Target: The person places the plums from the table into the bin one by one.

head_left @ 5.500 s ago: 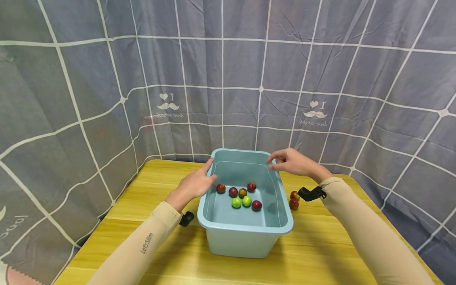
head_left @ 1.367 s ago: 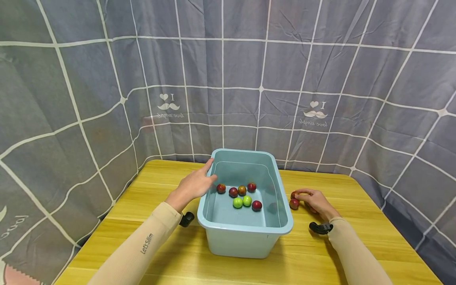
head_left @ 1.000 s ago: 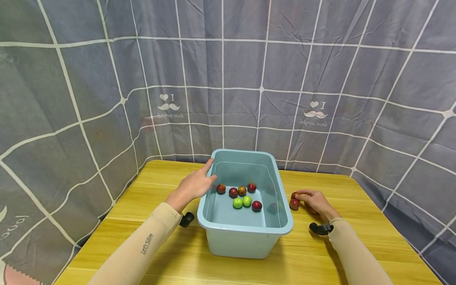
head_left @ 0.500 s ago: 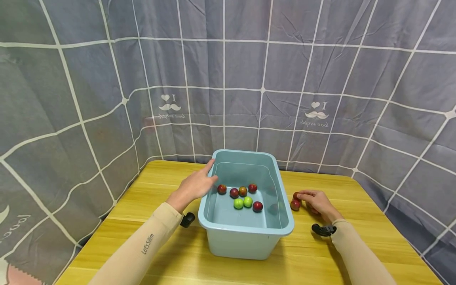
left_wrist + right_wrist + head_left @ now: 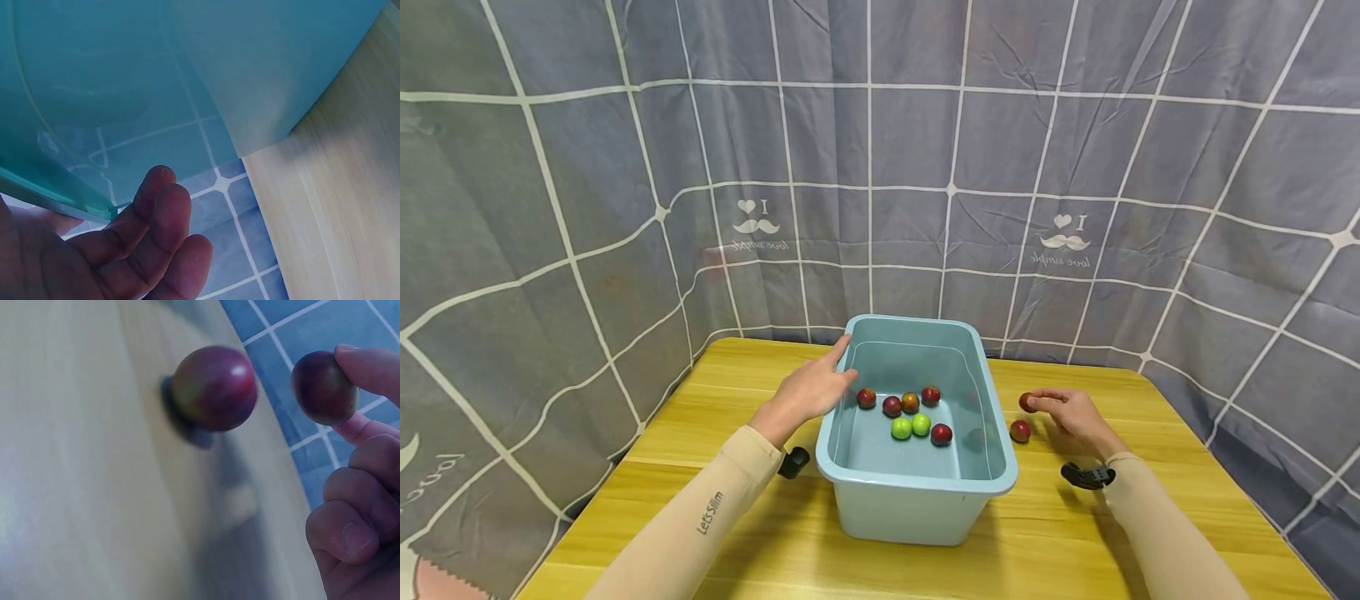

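Between thumb and index finger my right hand (image 5: pixel 1075 418) pinches a dark red plum (image 5: pixel 324 388), raised off the table at the right of the bin; its other fingers are curled in. A second red plum (image 5: pixel 1020 431) lies on the wood just below it. My left hand (image 5: pixel 811 387) rests at the left rim of the pale blue bin (image 5: pixel 902 508), thumb over the inner side, the other fingers outside along the wall in the left wrist view. On the bin floor lie several red plums (image 5: pixel 891 407) and two bright green round fruits (image 5: pixel 901 428).
The bin stands in the middle of a yellow wooden table (image 5: pixel 700 417). A grey curtain (image 5: pixel 910 167) with white grid lines hangs behind and at both sides. Each wrist wears a black strap (image 5: pixel 1088 477).
My right hand came from above the bin's right rim down to the two table plums, pinched the farther one and has now lifted it slightly away. The left hand stays in place.
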The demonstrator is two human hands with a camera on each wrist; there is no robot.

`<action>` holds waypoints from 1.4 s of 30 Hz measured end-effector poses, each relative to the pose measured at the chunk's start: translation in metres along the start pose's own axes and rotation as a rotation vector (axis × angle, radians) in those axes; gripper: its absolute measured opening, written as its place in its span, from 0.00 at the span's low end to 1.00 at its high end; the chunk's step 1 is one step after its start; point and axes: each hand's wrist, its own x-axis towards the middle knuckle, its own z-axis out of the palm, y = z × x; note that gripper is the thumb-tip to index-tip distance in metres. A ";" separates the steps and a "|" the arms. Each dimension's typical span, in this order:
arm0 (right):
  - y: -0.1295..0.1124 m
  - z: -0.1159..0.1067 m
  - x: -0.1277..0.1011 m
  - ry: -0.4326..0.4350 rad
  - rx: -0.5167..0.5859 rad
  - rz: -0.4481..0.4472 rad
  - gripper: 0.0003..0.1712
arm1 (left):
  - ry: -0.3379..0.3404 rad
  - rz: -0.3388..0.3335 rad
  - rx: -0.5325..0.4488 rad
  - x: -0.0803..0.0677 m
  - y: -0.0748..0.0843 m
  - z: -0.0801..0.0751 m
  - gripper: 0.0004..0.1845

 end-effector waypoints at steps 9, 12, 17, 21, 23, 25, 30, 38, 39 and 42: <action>-0.025 -0.008 -0.001 -0.027 0.027 -0.056 0.31 | -0.001 -0.005 0.010 0.001 0.000 0.000 0.39; -0.032 -0.011 -0.001 -0.043 0.027 -0.085 0.31 | -0.002 -0.006 0.012 0.000 0.001 0.000 0.39; -0.045 -0.016 -0.001 -0.056 0.013 -0.149 0.29 | -0.003 -0.004 0.018 -0.001 0.000 0.000 0.39; -0.058 -0.019 -0.001 -0.055 -0.019 -0.194 0.28 | -0.004 -0.001 0.014 -0.001 0.000 0.000 0.39; -0.067 -0.019 -0.002 -0.058 -0.029 -0.212 0.27 | -0.005 -0.001 0.013 0.000 0.000 0.000 0.39; -0.076 -0.019 -0.003 -0.061 -0.041 -0.227 0.26 | -0.005 -0.001 0.013 0.000 0.000 0.000 0.39; -0.099 -0.017 -0.007 -0.070 -0.101 -0.262 0.24 | -0.005 0.002 0.013 0.001 0.000 0.000 0.39; -0.133 -0.010 -0.008 -0.105 -0.201 -0.339 0.22 | -0.007 0.006 0.005 0.001 -0.001 -0.001 0.38; -0.138 -0.008 -0.008 -0.111 -0.210 -0.346 0.22 | -0.007 0.008 0.004 0.001 -0.001 -0.001 0.38; -0.151 -0.005 -0.008 -0.130 -0.235 -0.367 0.21 | -0.007 0.008 0.002 0.001 -0.001 -0.001 0.38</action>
